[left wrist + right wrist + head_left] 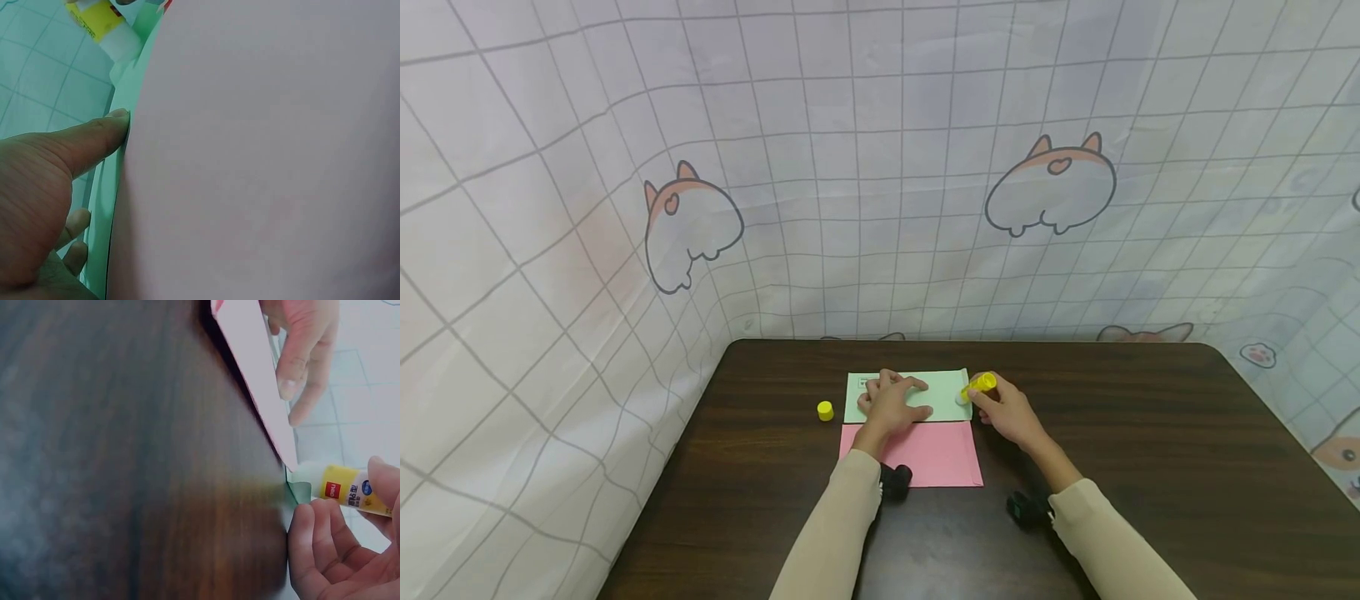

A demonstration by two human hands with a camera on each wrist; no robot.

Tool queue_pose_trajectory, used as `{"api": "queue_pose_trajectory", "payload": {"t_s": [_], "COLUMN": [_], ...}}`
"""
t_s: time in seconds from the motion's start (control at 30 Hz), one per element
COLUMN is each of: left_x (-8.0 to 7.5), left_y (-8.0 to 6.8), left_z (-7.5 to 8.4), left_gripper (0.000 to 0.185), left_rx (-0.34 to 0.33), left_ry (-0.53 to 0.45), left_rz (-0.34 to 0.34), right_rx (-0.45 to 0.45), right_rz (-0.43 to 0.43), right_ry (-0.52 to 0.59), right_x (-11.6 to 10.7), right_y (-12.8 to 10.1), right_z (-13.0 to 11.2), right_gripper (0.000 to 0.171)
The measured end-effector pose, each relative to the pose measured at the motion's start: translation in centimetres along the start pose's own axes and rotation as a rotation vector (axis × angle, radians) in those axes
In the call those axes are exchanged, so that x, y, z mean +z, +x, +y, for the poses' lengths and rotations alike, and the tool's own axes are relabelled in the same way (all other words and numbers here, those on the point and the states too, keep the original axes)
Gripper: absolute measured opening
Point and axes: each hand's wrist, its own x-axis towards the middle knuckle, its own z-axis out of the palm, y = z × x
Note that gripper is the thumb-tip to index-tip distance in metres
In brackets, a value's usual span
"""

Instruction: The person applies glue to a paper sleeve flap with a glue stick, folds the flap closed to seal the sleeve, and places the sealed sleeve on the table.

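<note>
Glue stick point(979, 386), uncapped, is pinched in the right hand point(1009, 414), its tip at the green flap's point(942, 387) right corner. Left hand point(891, 404) lies flat, fingers straight, pinning the envelope point(940, 454) on the tabletop point(1150, 433). Gluing looks underway; next, an even stroke along the flap edge.

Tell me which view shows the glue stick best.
Right wrist: the glue stick is close, label visible, held in the right hand with its tip at the green paper's corner. Head view shows it small; left wrist clips it at the top edge.
</note>
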Motion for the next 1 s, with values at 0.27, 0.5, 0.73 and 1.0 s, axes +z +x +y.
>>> {"api": "queue_pose_trajectory", "payload": {"t_s": [0.27,0.5,0.73,1.0], "left_x": [0.00,-0.12,-0.03,0.03], "left_y": [0.02,-0.07,0.02,0.00], "left_z": [-0.05,0.04,-0.02,0.02], "left_gripper": [0.040,0.040,0.040,0.040], "left_rx": [0.004,0.000,0.001,-0.006], "left_ry": [-0.003,0.006,0.001,0.008], "left_rz": [0.002,-0.002,0.000,0.005], "right_rx": [0.014,0.004,-0.007,0.026], "right_rz": [-0.030,-0.044,-0.052,-0.052], "right_ry": [0.006,0.017,0.017,0.009], "right_x": [-0.23,-0.35,-0.46,-0.41], "right_y": [-0.50,-0.79,-0.88,-0.71], "right_z": [-0.16,-0.16,-0.12,-0.10], "right_gripper": [0.042,0.045,0.047,0.050]}}
